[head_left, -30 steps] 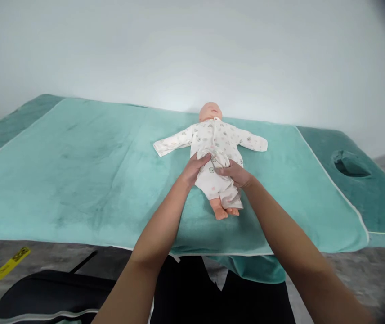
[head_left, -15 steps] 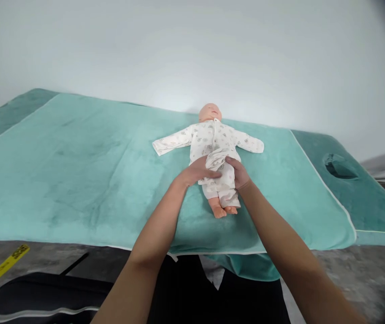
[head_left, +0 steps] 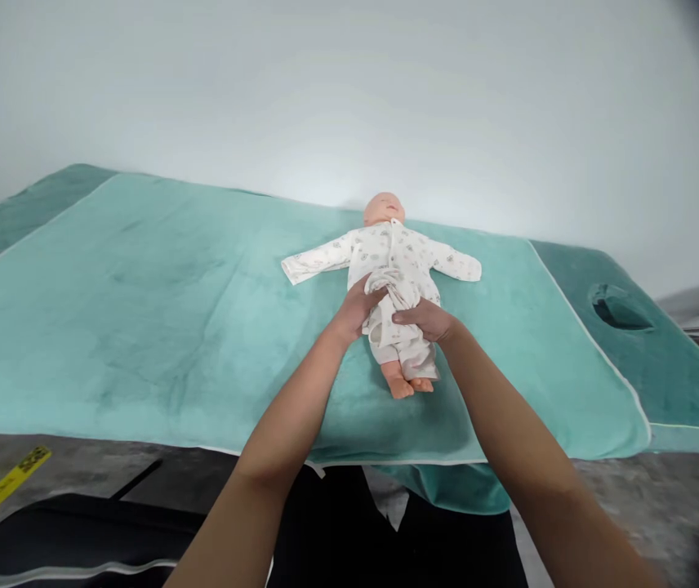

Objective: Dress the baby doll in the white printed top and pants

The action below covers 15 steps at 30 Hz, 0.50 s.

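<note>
A baby doll (head_left: 385, 209) lies on its back, its head toward the wall and bare feet toward me. It wears a white printed long-sleeved top (head_left: 374, 249) with the sleeves spread out sideways, and pale trouser legs (head_left: 416, 359). Over its lower belly and thighs is a bunched white printed baby garment (head_left: 394, 286); whether this is separate from the doll's clothes I cannot tell. My left hand (head_left: 357, 312) grips the bundle's left side, some fingers hidden in the folds. From the right, my right hand (head_left: 426, 318) closes on the cloth with the thumb across its front.
A green towel (head_left: 141, 310) covers the padded massage table, which has a face hole (head_left: 622, 308) at its right end. Behind stands a white wall (head_left: 349, 98). Low on the left are a yellow strip (head_left: 3, 490) and a black padded object (head_left: 73, 531).
My right thumb has moved left and down across the garment, and my left hand has shifted slightly up. The cloth is more gathered, with an opening showing at its lower part.
</note>
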### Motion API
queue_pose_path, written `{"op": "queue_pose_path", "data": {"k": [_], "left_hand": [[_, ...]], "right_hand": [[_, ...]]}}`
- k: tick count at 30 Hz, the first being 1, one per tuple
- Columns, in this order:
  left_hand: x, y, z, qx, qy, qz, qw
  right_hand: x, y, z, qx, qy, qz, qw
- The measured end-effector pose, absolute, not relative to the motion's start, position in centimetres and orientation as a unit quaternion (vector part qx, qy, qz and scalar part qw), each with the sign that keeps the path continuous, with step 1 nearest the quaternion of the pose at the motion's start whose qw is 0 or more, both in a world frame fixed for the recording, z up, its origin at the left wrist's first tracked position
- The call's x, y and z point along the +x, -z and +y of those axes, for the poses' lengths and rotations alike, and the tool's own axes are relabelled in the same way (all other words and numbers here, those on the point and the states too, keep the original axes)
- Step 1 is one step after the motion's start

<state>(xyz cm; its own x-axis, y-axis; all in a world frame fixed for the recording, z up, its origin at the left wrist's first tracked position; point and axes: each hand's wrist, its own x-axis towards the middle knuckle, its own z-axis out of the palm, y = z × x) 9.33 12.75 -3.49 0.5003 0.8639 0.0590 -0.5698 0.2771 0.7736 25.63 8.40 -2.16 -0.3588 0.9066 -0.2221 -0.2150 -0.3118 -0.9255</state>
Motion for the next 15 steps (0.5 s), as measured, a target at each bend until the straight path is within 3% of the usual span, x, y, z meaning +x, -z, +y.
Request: {"op": "queue_pose_path", "data": {"k": [4, 15], "left_hand": [[9.1, 3.1, 12.8, 0.391, -0.422, 0.191, 0.796], [8.9, 2.2, 12.2, 0.395, -0.429, 0.196, 0.788]], "right_hand": [[26.2, 2.9, 8.1, -0.405, -0.698, -0.377, 0.455], [24.4, 0.8, 7.4, -0.401, -0.680, -0.392, 0.472]]}}
